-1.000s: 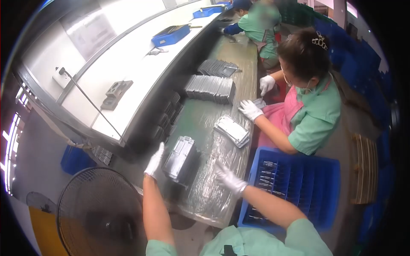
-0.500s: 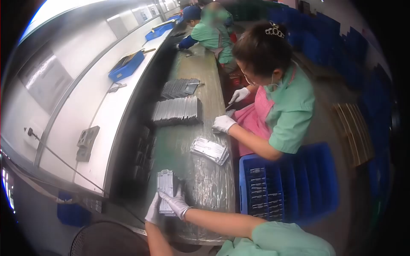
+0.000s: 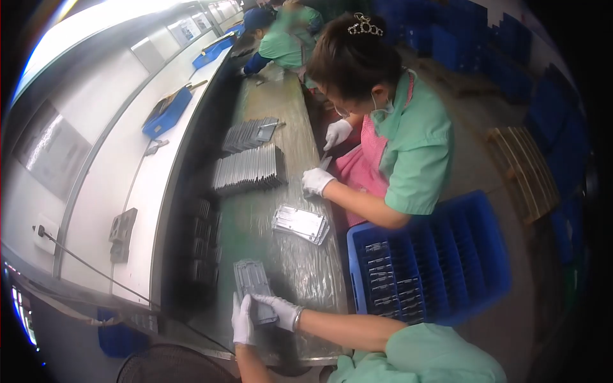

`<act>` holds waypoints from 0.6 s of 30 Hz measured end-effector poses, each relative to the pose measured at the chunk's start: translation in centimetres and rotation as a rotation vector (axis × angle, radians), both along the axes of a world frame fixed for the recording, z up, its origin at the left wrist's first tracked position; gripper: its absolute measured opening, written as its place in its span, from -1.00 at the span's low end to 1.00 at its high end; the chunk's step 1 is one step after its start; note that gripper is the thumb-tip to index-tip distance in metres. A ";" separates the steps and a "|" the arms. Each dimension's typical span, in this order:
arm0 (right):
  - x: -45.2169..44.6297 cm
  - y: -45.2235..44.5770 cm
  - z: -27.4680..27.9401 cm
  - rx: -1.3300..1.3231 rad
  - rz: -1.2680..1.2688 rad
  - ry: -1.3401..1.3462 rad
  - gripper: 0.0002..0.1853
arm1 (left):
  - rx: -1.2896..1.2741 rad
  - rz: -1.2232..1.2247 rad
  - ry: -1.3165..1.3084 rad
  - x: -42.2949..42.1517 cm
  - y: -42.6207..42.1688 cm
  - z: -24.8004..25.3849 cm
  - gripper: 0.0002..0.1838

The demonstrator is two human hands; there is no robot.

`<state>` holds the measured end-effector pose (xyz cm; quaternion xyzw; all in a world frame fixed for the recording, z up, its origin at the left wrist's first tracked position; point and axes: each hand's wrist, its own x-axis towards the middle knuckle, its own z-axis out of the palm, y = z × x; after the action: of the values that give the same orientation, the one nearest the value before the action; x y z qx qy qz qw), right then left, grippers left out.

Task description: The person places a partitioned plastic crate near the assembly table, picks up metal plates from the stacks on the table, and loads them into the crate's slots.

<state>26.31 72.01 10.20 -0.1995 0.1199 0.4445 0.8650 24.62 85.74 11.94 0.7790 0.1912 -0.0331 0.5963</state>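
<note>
Metal plate [image 3: 250, 276] at near end of table [image 3: 313, 271], held between two gloved hands: left hand [image 3: 242, 322] against its left edge, right hand [image 3: 279, 309] gripping lower right side. Just beyond, small pile of plates [image 3: 300, 223]; farther, upright row of plates [image 3: 249, 170]. Blue crate [image 3: 499, 271] beside table, right.

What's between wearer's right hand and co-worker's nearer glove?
A small pile of metal plates lies on the table between the right hand and that glove, in the head view.
</note>
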 end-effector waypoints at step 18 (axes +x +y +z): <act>-0.6 -9.7 0.9 -0.493 -0.115 -0.590 -0.51 | -0.599 0.005 -0.191 -2.6 -9.1 -0.6 -0.09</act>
<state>25.69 62.31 11.06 -0.5136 -0.0196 0.2767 0.8119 22.00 76.66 11.32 0.5677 0.1180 -0.0131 0.8146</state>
